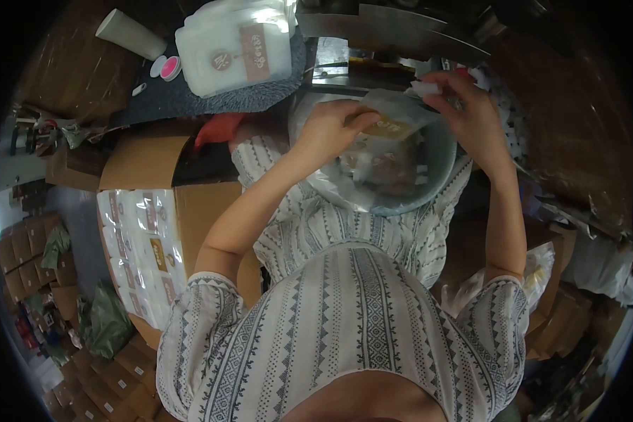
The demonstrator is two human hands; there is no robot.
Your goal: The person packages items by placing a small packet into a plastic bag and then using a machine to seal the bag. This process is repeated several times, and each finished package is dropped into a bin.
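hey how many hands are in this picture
2: the left hand holds the clear bag over the basin; the right hand pinches a white piece near the bag's right end.

We cannot name the small white piece (427,88) at the fingertips of the right hand (469,116); it is too blurred. We lose most of the left hand's (334,130) fingers from sight, the gold label (392,129) on the clear bag (395,107) carries lettering too small to read, and what lies in the basin (440,184) — dim and blurred — escapes us. The bottom edge cuts off the patterned top (330,316).
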